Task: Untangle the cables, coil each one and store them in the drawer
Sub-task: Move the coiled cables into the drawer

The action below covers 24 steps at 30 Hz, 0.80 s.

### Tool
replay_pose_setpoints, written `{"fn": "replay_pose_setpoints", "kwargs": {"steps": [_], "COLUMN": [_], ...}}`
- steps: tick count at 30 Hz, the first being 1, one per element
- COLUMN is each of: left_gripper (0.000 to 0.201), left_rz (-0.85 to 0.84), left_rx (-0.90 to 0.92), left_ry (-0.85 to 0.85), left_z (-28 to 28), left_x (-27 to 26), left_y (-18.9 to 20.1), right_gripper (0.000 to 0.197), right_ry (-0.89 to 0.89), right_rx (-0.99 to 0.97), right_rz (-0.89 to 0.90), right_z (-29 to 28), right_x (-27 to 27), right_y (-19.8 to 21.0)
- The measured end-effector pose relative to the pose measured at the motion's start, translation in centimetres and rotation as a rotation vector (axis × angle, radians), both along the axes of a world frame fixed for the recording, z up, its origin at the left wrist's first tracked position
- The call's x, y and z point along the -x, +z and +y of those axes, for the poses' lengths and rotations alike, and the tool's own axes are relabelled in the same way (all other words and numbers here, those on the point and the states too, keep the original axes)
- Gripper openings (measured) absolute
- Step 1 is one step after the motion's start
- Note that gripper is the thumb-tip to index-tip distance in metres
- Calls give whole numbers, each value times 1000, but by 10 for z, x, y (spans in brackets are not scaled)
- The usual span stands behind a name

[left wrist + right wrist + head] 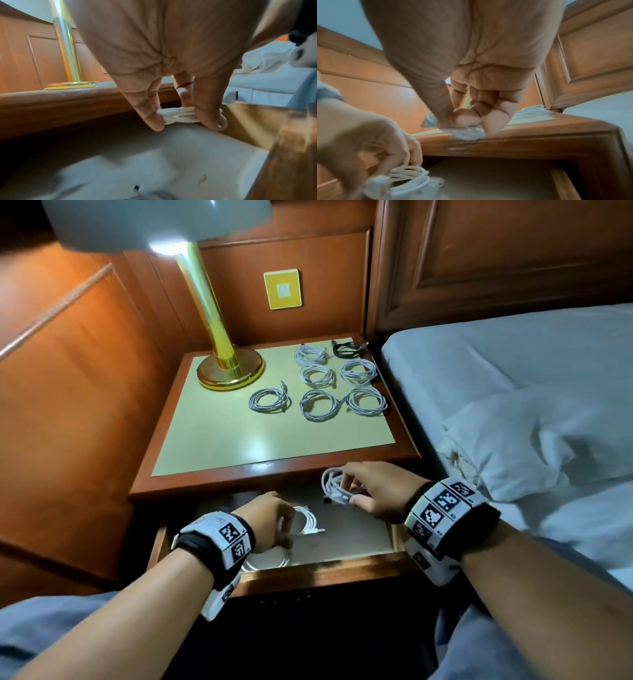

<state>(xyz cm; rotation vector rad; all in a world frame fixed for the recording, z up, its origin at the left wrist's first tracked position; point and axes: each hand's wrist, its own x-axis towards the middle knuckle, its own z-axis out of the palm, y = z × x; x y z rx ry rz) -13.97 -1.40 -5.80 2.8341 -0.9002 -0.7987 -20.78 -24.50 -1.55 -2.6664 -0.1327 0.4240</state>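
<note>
The left hand (270,518) is down inside the open drawer (346,558), fingers (149,113) and thumb curled round a white coiled cable (306,522), pinching its bunched strands from both sides just above the pale drawer floor. Near that hand's heel, toward the drawer front, a second white coil (265,561) lies on the floor, half hidden under the wrist.

To the right, the right hand (373,491) hovers at the nightstand's front edge, over the drawer's back right part. Its thumb and fingertips (494,121) close on another white coil (337,486), squeezed flat where it is gripped; a dark plug end hangs below.

Beyond both hands, on the pale green nightstand top (212,446), six white coils (318,404) lie in loose rows, each a neat ring, with one black coil (346,349) at the far right corner. A brass lamp (229,368) stands to their left.

Black-and-white square codes cover the wristbands (442,508); no brand or readable writing shows on any cable.
</note>
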Motion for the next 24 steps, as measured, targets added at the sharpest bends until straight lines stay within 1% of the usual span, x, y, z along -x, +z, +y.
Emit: {"fn": "replay_pose_setpoints", "kwargs": {"steps": [2, 5, 7, 9, 11, 12, 13, 16, 17, 18, 20, 21, 24], "left_gripper": [26, 24, 25, 31, 39, 41, 41, 44, 44, 44, 40, 37, 26], "left_rz": [-3, 21, 40, 60, 79, 86, 88, 111, 111, 110, 135, 150, 153], "left_rx": [-33, -88, -137, -183, -225, -236, -247, -300, -316, -339, -380, -381, -293], "left_ry": [4, -4, -23, -52, -88, -98, -112, -183, -210, -234, -270, -281, -225], "left_z": [2, -6, -15, -23, -31, -36, -39, -47, -49, -51, -52, -52, -43], "left_x": [-3, -5, -7, -11, -16, -18, -20, -23, -22, -21, -17, -17, -22], "left_y": [-8, -18, -24, -32, -39, -41, -43, -52, -56, -59, -62, -62, -51], "right_gripper": [18, 22, 22, 22, 13, 6, 3, 13, 10, 11, 30, 31, 9], "right_ry": [41, 65, 85, 129, 172, 188, 194, 194, 196, 202, 188, 174, 216], "right_rx": [59, 200, 292, 378, 425, 436, 445, 407, 404, 399, 382, 380, 403], "right_rz": [122, 283, 343, 392, 431, 444, 449, 465, 485, 500, 536, 544, 526], "right_z": [3, 5, 7, 10, 15, 17, 19, 23, 24, 24, 23, 22, 26], "right_x": [4, -4, -13, -19, -25, -27, -30, -36, -36, -34, -30, -28, -24], "right_y": [-8, -28, -45, -60, -71, -75, -76, -77, -77, -78, -80, -81, -77]}}
